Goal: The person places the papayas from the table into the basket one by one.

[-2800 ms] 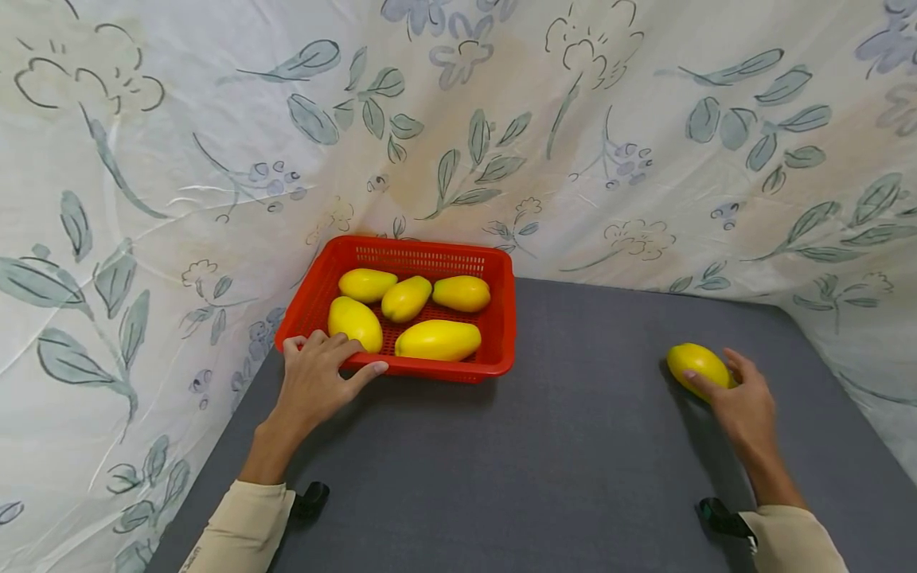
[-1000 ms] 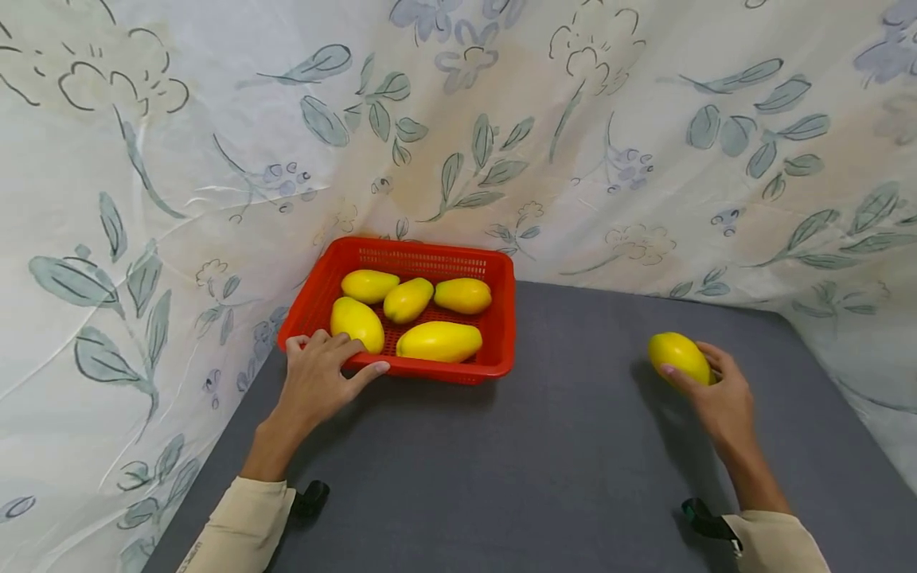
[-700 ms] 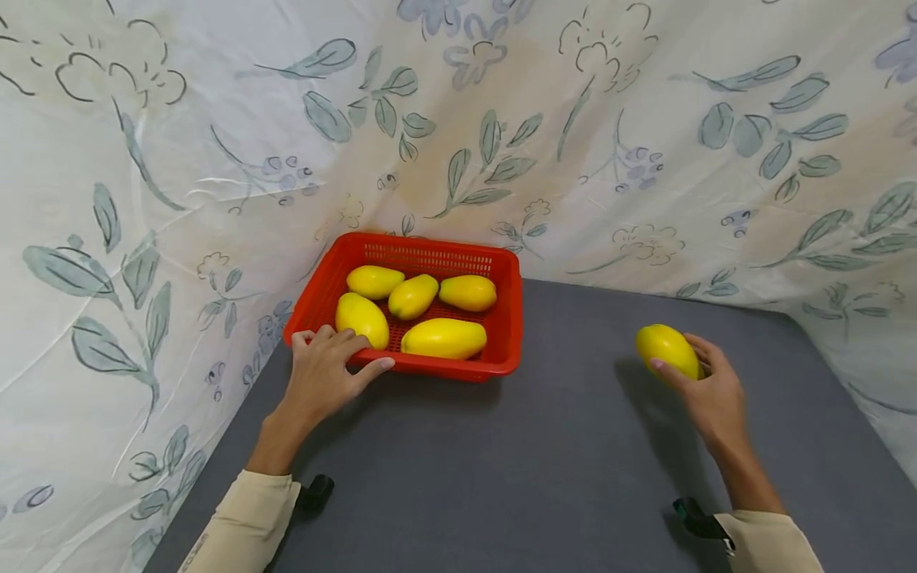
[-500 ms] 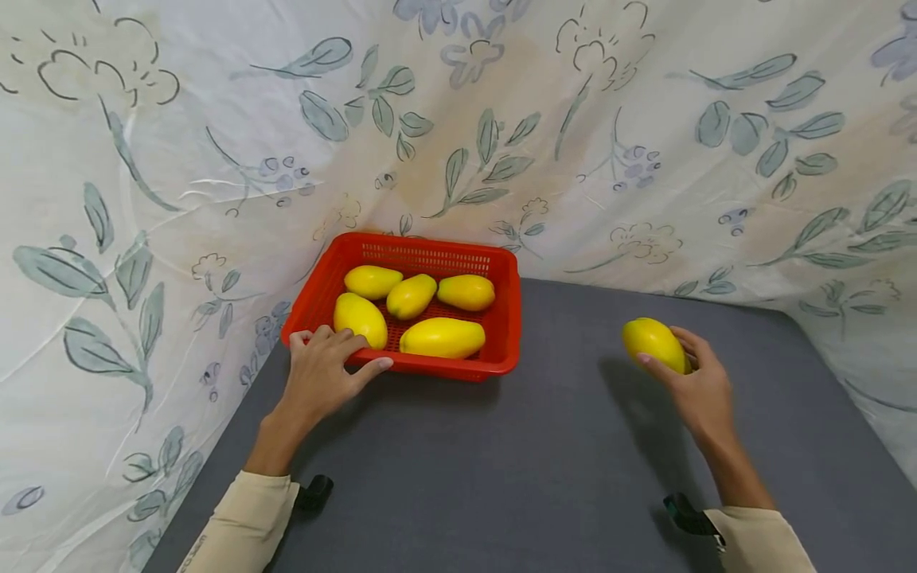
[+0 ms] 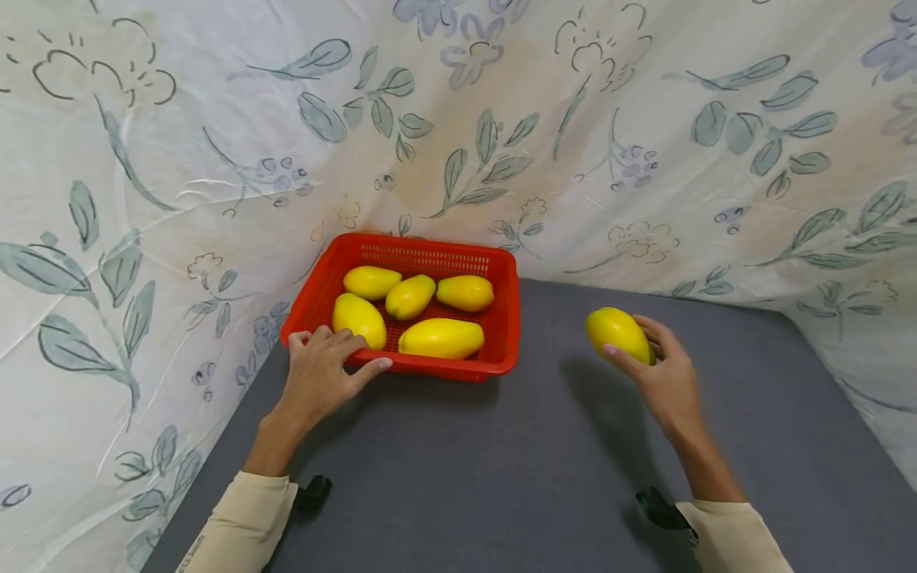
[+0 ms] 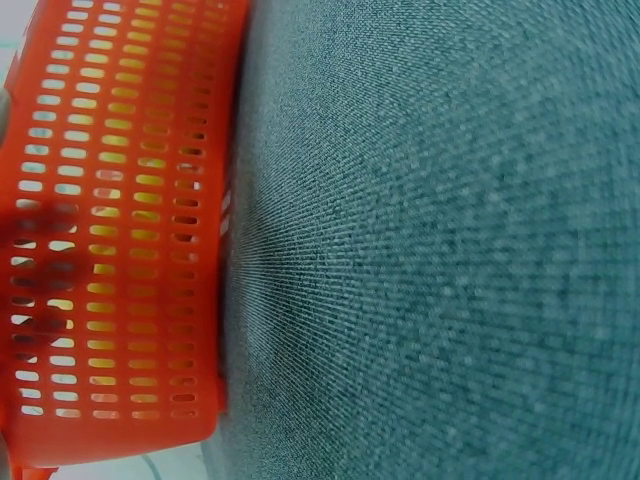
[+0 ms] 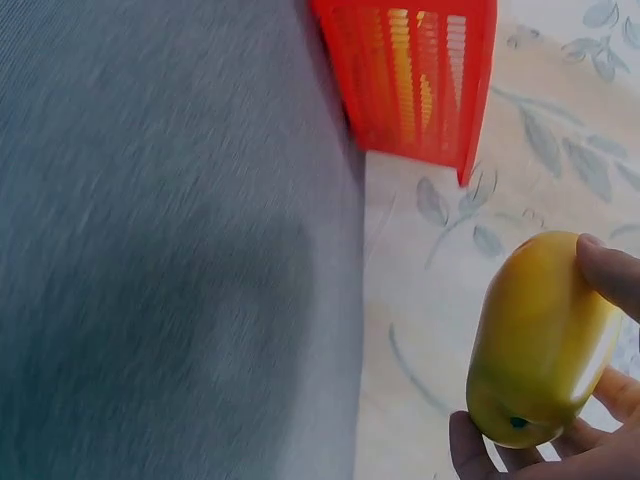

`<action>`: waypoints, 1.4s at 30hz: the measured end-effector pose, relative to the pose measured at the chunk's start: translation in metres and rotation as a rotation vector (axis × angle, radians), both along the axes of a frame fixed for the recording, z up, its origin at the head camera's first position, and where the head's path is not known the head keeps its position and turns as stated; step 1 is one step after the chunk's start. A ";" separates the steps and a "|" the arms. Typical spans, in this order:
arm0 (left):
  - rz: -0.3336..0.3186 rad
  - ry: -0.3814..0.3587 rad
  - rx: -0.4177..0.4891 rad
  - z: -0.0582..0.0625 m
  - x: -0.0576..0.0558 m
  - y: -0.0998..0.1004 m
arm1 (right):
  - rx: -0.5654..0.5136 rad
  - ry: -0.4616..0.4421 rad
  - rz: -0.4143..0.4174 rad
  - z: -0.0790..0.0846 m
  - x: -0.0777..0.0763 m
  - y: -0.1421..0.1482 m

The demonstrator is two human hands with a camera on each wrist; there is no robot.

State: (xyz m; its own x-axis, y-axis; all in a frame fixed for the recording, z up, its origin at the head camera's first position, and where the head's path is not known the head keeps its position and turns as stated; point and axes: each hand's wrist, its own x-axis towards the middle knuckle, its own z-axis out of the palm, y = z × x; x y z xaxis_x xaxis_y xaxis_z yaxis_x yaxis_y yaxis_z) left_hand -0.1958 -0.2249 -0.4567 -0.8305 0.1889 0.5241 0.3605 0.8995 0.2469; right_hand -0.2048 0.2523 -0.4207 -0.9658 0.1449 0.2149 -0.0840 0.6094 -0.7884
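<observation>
My right hand (image 5: 669, 386) holds a yellow papaya (image 5: 619, 335), thumb on the near side and fingers round the far side. In the head view the fruit is raised over the table, its shadow falling below it. The right wrist view shows the papaya (image 7: 542, 340) with a dark spot at its lower end. At the left, my left hand (image 5: 318, 382) grips the near rim of a red plastic basket (image 5: 507, 318), fingers over the edge and thumb along it. Several yellow papayas (image 5: 442, 339) lie inside. The left wrist view shows the basket's slotted wall (image 6: 120, 230).
A dark grey cloth covers the table (image 5: 487, 469). Behind and to the left hangs a pale flowered curtain (image 5: 458, 119), close to the back of the basket. Black wrist cameras (image 5: 313, 493) sit at both cuffs.
My right hand has lifted the papaya off the table at the right and carried it left toward the basket. The left hand stays on the basket rim.
</observation>
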 end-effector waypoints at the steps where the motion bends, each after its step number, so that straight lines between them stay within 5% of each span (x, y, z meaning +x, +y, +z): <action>1: 0.001 -0.001 0.000 0.000 0.000 0.000 | -0.002 0.006 0.008 0.001 0.000 -0.004; 42: 0.023 -0.032 -0.009 0.001 0.000 0.003 | -0.125 0.022 0.313 0.029 0.003 -0.109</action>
State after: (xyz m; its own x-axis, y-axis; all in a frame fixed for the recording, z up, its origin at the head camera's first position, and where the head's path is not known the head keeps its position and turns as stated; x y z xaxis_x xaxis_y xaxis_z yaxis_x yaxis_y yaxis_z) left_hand -0.1962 -0.2217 -0.4556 -0.8508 0.1744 0.4958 0.3320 0.9096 0.2497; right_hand -0.2015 0.1435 -0.3915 -0.9629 -0.1312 0.2359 -0.2699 0.4503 -0.8511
